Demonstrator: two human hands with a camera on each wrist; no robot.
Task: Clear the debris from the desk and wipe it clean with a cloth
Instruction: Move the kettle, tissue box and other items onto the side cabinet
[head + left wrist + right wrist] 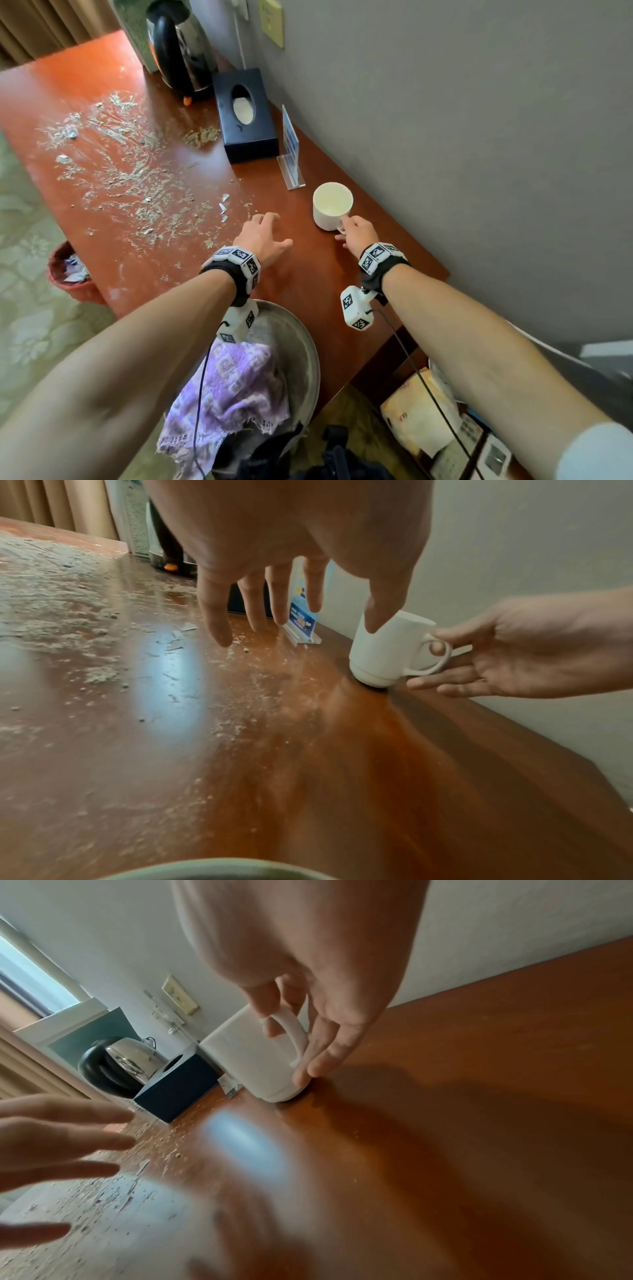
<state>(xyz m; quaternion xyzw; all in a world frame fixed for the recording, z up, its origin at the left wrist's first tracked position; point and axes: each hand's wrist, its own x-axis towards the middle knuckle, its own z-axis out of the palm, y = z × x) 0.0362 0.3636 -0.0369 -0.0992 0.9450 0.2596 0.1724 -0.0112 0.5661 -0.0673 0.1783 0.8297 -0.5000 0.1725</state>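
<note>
Right grip (356,230) on mug (331,205) handle

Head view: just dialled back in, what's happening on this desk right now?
A person is partway through clearing the desk. The right hand pinches the handle of the white mug, which stands on the desk near the wall. The left hand hovers open over the wood, holding nothing. Grey debris covers the far left part of the desk, not yet cleared. The purple cloth lies untouched in a metal basin at the near edge.
</note>
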